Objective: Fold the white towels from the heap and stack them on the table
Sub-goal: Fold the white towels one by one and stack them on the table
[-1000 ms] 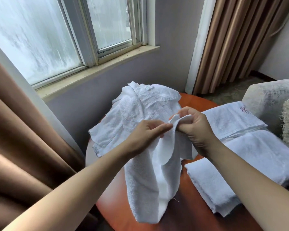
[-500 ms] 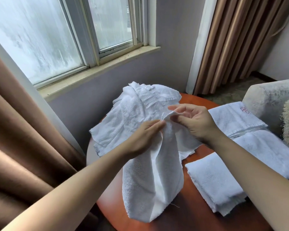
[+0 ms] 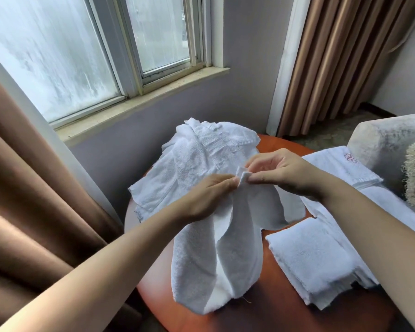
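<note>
Head view: we pinch the white towel's top corners together, left hand and right hand almost touching. It hangs onto the round orange table, with the towel heap just behind and the folded stack near right.

window, daylit | brown curtains | grey wall | pale armchair
</note>
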### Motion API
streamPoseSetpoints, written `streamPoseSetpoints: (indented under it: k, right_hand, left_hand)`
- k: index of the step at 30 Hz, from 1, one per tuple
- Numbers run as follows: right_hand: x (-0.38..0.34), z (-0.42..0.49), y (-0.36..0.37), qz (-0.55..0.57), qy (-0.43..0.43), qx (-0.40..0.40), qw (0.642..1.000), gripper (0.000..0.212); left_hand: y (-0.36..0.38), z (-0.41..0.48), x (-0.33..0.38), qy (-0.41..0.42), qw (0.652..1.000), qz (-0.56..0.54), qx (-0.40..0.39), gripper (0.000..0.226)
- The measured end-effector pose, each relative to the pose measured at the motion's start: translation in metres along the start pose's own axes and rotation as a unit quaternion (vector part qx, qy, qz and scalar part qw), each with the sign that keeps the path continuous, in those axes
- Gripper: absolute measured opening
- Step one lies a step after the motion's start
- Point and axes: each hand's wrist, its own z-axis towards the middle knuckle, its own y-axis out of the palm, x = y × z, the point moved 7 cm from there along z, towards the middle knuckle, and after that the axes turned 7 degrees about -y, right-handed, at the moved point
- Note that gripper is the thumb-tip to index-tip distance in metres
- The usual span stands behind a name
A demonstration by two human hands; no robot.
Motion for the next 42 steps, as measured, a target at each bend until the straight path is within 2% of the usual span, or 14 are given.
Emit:
streamPoseSetpoints:
  k: [5,8,10,14,18,23,28,30,32,34,36,38,40,42]
  right_hand:
    - [-0.002,0.000,0.000,-0.038,0.000,-0.005,0.999,0.011]
    - [-0.003,0.002,-0.002,-0.071,-0.011,0.035,0.997,0.018]
    - [0.000,0.003,-0.005,-0.088,-0.012,0.073,0.993,0.025]
    - [-0.003,0.001,-0.003,-0.104,-0.033,0.083,0.991,0.030]
    - [0.013,-0.004,-0.002,-0.193,0.002,0.059,0.979,0.034]
    - [0.056,-0.018,-0.020,-0.262,0.068,0.092,0.958,0.034]
    - [0.077,-0.025,-0.030,-0.194,0.120,0.106,0.968,0.029]
    - [0.080,-0.026,-0.035,-0.245,0.167,0.085,0.951,0.035]
    - [0.069,-0.021,-0.024,-0.310,0.156,0.006,0.938,0.050]
    - [0.046,-0.012,-0.002,-0.254,0.096,-0.030,0.962,0.045]
    - [0.022,0.000,0.013,-0.214,0.025,-0.008,0.976,0.023]
    - [0.013,0.009,0.014,-0.205,-0.015,0.039,0.978,0.013]
    - [0.021,0.012,-0.002,-0.197,-0.002,0.125,0.973,0.022]
    - [0.046,0.006,-0.029,-0.169,0.077,0.233,0.955,0.024]
  left_hand:
    - [-0.002,-0.001,0.005,0.014,0.998,0.067,0.018,0.041]
    - [-0.003,-0.001,0.006,0.029,0.996,0.083,0.020,0.055]
    - [-0.003,-0.001,0.006,0.026,0.993,0.112,0.028,0.054]
    - [-0.008,0.002,0.003,0.034,0.973,0.209,0.091,0.055]
    - [-0.020,0.006,0.003,0.039,0.981,0.165,0.097,0.049]
    - [-0.043,0.005,-0.004,0.026,0.985,0.129,0.112,0.046]
    - [-0.053,0.005,-0.015,0.022,0.984,0.139,0.112,0.066]
    - [-0.047,0.005,-0.014,0.029,0.979,0.175,0.096,0.064]
    - [-0.037,0.007,-0.010,0.042,0.974,0.207,0.078,0.058]
    - [-0.027,0.011,-0.005,0.046,0.970,0.228,0.068,0.058]
    - [-0.019,0.015,0.000,0.042,0.968,0.240,0.060,0.057]
    - [-0.024,0.018,0.000,0.023,0.971,0.221,0.088,0.046]
    - [-0.043,0.017,-0.007,-0.031,0.963,0.215,0.159,0.035]
    - [-0.066,0.012,-0.021,-0.121,0.941,0.231,0.216,0.040]
